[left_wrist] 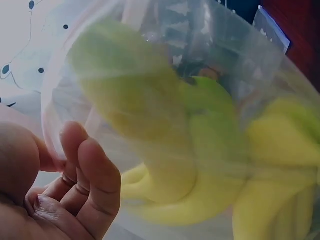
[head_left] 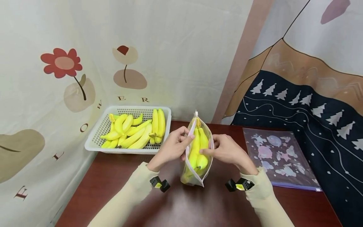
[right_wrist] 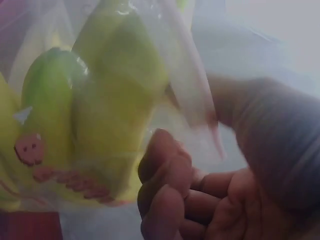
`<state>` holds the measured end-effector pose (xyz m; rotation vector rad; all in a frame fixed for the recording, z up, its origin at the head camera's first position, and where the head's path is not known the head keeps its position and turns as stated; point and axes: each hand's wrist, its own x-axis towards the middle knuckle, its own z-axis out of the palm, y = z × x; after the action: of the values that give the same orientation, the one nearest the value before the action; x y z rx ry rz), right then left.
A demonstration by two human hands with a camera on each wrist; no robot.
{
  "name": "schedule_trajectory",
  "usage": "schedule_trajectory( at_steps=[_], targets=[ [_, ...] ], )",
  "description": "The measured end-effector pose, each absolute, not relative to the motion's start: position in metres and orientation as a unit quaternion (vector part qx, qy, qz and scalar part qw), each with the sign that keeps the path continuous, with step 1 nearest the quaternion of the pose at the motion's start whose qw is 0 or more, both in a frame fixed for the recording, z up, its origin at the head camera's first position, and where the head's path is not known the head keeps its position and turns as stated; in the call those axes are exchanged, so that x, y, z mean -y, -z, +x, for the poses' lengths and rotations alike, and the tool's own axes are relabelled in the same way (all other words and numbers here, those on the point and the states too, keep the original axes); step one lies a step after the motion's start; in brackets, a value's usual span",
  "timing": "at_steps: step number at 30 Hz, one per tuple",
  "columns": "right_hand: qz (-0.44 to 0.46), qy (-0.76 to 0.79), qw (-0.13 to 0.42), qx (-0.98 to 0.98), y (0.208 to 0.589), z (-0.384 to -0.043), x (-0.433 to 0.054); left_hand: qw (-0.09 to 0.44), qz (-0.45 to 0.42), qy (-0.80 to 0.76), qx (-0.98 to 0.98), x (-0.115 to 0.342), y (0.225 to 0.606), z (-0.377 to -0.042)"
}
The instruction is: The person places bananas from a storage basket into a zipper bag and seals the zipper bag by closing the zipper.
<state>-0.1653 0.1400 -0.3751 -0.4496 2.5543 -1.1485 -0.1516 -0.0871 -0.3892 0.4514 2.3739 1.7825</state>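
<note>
A clear zip bag (head_left: 210, 164) stands upright on the table with its mouth spread open, pink-white strips along its rim. Yellow bananas (head_left: 194, 148) with greenish tips fill it, blurred through the plastic in both wrist views. My left hand (head_left: 175, 143) pinches the bag's left rim between thumb and fingers; in the left wrist view the other fingers (left_wrist: 102, 175) curl beside the plastic. On the opposite rim, my right hand (head_left: 228, 149) has its thumb inside the mouth by a banana and its fingers (right_wrist: 167, 210) outside, gripping the edge.
A white perforated basket (head_left: 90, 143) holding several bananas (head_left: 136, 135) stands at the back left of the dark red table (head_left: 113, 186). To the right lies a flat, printed zip bag (head_left: 279, 154) with a purple edge. Patterned cloth (head_left: 181, 63) hangs behind the table.
</note>
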Motion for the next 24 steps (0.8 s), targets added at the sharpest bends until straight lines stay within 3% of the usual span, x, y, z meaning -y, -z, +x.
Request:
schedule_trajectory(
  at_steps=[7, 16, 18, 24],
  targets=[
    [-0.153, 0.409, 0.125, -0.891, 0.380, -0.164, -0.135, 0.070, 0.141, -0.595, -0.788, 0.087, 0.389, -0.155],
    [-0.164, 0.448, 0.017, -0.879, 0.376, -0.170, -0.148, 0.022, 0.087, -0.597, -0.797, 0.105, 0.385, -0.160],
    [-0.169, 0.446, -0.007, -0.879, 0.375, -0.170, -0.149, -0.007, 0.086, -0.581, -0.809, 0.107, 0.384, -0.161],
    [-0.168, 0.432, -0.057, -0.884, 0.373, -0.171, -0.150, -0.176, 0.109, -0.457, -0.865, 0.108, 0.381, -0.158]
  ],
)
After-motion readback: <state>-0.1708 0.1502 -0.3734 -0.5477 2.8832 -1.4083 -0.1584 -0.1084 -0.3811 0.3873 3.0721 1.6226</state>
